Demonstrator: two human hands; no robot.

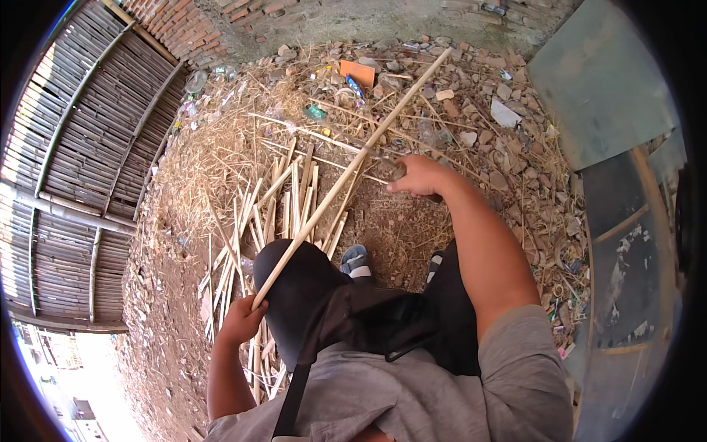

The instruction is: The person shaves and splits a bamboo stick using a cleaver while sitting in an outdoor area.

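Note:
My left hand [239, 322] is closed around the lower end of a long pale bamboo strip [331, 200]. The strip slants across my knee, far end up and to the right. My right hand [423, 177] grips the brown handle of what looks like a knife [398, 171]. Its narrow dark blade meets the strip past the middle, though the exact contact is too small to make out. Beside my left leg lies a loose pile of split bamboo strips [296, 195], partly hidden by my knee and left arm.
Straw [199, 162] and rubble [504, 158] cover the ground ahead, with litter and an orange tile [358, 74]. A brick wall [317, 28] closes the far side. A slatted bamboo panel [81, 155] stands left; grey sheets [600, 81] and a dark wood-framed panel [626, 258] stand right.

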